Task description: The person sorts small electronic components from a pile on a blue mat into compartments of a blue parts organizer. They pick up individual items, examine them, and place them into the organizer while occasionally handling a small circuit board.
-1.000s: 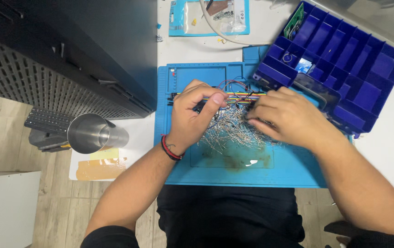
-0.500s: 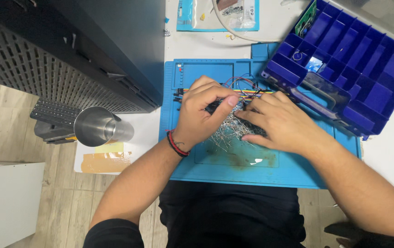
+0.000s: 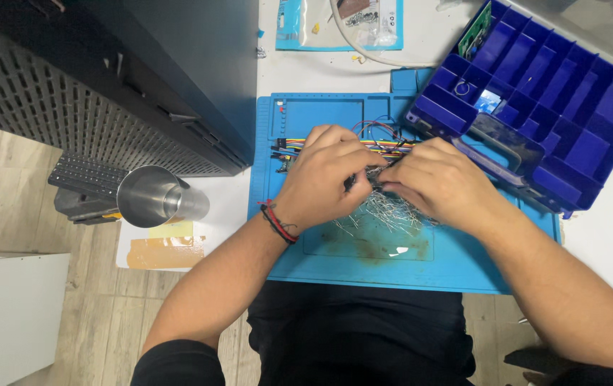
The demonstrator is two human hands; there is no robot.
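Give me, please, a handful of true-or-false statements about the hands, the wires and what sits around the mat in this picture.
1. Both hands meet over a pile of thin metal wire pieces on the blue mat. True.
2. The left hand wears a red and black wristband. True.
3. The blue compartment box lies left of the mat. False: it lies at the right, beside the right hand.
4. The metal cup stands on the mat. False: it stands off it, to the left.
5. Coloured ribbon wires lie beyond the hands. True.
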